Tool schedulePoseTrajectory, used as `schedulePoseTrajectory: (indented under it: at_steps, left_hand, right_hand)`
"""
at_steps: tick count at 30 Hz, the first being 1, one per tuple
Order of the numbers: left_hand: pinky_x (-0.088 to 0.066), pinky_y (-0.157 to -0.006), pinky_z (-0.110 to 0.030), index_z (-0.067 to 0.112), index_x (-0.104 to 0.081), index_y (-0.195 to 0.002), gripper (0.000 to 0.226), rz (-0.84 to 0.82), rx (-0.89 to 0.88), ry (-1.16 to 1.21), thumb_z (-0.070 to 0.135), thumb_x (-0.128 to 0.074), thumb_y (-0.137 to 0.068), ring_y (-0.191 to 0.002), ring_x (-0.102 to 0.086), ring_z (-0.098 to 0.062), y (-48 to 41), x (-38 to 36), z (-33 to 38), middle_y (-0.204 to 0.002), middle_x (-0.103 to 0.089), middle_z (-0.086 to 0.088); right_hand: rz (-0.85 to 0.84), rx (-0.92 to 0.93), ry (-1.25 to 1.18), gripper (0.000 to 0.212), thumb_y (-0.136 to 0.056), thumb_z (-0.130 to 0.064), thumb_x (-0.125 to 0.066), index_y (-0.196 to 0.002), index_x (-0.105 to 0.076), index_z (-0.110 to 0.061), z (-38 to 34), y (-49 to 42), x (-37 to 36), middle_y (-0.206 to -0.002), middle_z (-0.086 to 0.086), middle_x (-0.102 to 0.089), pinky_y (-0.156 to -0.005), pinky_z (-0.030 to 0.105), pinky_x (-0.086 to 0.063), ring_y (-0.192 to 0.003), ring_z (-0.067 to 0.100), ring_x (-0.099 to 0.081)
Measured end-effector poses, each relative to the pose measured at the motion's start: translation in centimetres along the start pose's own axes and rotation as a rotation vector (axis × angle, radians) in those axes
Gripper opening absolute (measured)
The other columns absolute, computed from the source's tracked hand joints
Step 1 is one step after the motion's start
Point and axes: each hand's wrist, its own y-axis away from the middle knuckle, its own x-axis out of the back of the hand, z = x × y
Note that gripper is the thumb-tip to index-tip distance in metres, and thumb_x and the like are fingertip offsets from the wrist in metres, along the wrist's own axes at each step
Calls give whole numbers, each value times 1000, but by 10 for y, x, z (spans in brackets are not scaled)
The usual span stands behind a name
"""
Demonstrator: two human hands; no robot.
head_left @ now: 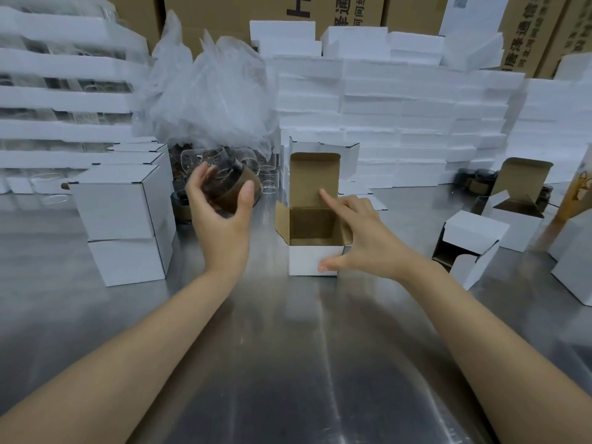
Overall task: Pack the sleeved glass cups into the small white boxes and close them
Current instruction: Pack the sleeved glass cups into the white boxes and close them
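Note:
My left hand (221,216) grips a glass cup with a brown sleeve (232,187), held above the metal table, left of an open small white box (312,257). The box stands upright at the table's middle, its lid flap raised and its brown inside showing nothing in it. My right hand (355,238) steadies this box: the thumb presses the front wall, the fingers spread over the right side flap, the index finger pointing up along the lid.
Two closed white boxes (121,213) are stacked at the left. Several more cups (256,168) lie under a clear plastic bag (211,91) behind. Open boxes (471,245) lie at the right. Foam blocks (400,107) and cardboard cartons line the back.

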Motion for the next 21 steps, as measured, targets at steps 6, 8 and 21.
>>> schedulePoseTrajectory:
  at_steps: [6,8,21]
  left_hand:
    - [-49,-93,-28,23,-52,-117,49,-181,-29,97,39,-72,-76,-110,-60,-13,-2,-19,31,-116,-60,-1]
    - [-51,-91,-32,22,-58,-111,46,-321,-27,54,40,-74,-72,-105,-63,-17,-2,-27,40,-112,-64,-6]
    - [-53,-84,-22,35,-62,-115,52,-931,126,-381,40,-85,-69,-96,-63,1,-17,-17,39,-108,-66,16]
  right_hand:
    - [-99,-40,-122,119,-57,-43,-90,-152,-18,-30,-7,-1,-6,-137,-13,-36,-101,17,-29,-124,-2,-34]
    - [-110,-58,-173,116,-56,-41,-91,-150,-24,-25,-9,-3,-8,-139,-12,-39,-105,20,-31,-127,0,-37]
    - [-169,-49,-365,72,-58,-24,-92,-113,-48,-43,-6,-4,-5,-111,-39,-57,-82,0,-39,-108,-14,-54]
